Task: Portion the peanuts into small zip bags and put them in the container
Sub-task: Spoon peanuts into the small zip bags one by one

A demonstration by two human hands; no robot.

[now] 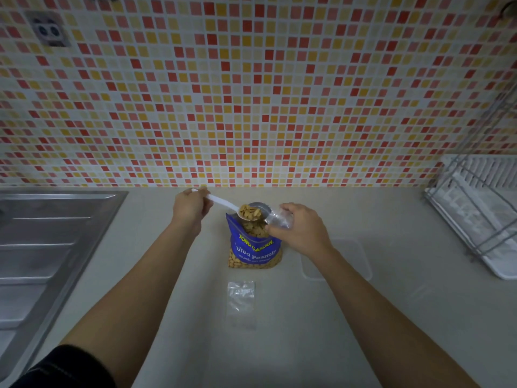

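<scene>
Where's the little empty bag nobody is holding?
In the head view, the spare zip bag lies flat on the counter near the middle, just nearer the person than the blue peanut bag and left of the clear container.

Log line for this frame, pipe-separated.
left hand: holds spoon of peanuts above peanut bag | right hand: holds small zip bag at spoon | spare zip bag: flat on counter

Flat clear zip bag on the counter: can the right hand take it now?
Probably not yet: nothing blocks the flat clear zip bag, but the right hand holds another small clear bag.
</scene>
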